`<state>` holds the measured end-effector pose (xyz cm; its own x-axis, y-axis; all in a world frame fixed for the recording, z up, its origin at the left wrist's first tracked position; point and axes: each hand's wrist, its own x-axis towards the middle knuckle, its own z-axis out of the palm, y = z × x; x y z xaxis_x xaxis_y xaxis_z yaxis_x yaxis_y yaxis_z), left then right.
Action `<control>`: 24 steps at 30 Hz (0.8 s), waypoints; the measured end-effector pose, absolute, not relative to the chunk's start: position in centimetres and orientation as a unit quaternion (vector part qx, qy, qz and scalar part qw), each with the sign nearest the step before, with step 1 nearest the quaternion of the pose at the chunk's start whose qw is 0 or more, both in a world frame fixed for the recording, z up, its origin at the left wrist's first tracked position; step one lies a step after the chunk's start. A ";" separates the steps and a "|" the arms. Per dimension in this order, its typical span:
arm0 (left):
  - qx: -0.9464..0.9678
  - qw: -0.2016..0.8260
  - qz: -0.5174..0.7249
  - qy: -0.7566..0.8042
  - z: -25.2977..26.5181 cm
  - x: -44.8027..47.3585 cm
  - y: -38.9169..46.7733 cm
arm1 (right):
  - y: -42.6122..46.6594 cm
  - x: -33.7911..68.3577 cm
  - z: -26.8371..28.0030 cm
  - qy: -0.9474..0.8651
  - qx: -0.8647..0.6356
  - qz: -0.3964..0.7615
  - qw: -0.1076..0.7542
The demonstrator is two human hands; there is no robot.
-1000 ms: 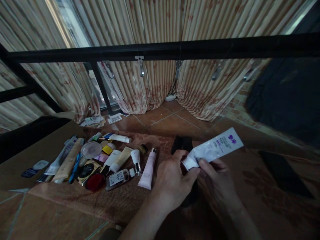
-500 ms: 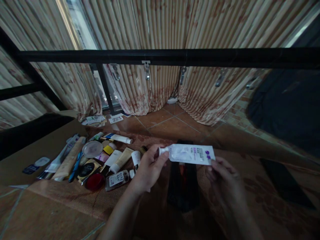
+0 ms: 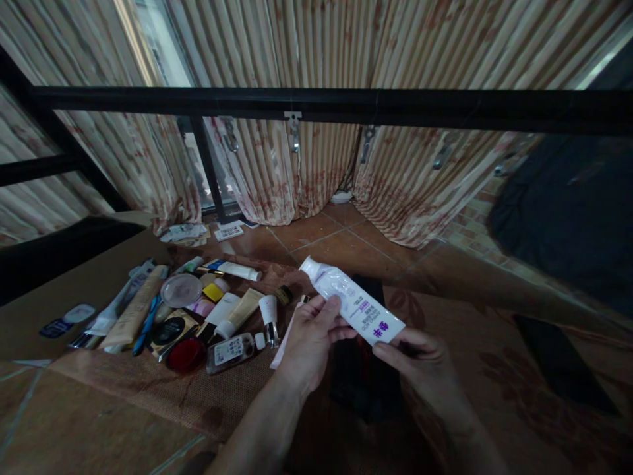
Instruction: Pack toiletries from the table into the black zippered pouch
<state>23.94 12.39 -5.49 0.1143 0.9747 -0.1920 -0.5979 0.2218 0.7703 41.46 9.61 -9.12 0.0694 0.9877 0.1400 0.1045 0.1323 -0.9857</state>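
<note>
1. White "AMINO ACID" squeeze tube (image 3: 353,300) is held aloft, slanting, above the brown cloth (image 3: 212,392)!
2. Its middle is pinched by the left hand (image 3: 312,338), its flat end by the right hand (image 3: 425,363).
3. Pink tube (image 3: 281,353), partly hidden!

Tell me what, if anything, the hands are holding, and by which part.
A glossy, flattened white squeeze tube with purple print: the left hand holds its lower edge near mid-body, the right hand its broad, flat end.
</note>
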 end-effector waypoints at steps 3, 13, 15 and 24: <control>0.277 0.668 0.587 0.364 -5.2 23.7 12.7 | 9.5 41.3 -9.3 -0.489 -0.494 0.425 0.580; 0.384 0.565 0.533 0.498 -4.7 21.3 13.6 | 10.5 42.4 -9.3 -0.336 -0.537 0.352 0.690; 0.408 0.579 0.519 0.479 -4.4 21.4 13.4 | 10.5 42.6 -9.5 -0.336 -0.543 0.350 0.685; 0.526 0.559 0.468 0.438 -4.1 23.0 11.6 | 11.2 42.8 -11.3 -0.349 -0.537 0.340 0.689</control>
<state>23.00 11.60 -4.06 0.1787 0.9839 0.0028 -0.0637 0.0088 0.9979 42.78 11.17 -11.27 0.5262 0.8425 0.1154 -0.0931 0.1920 -0.9770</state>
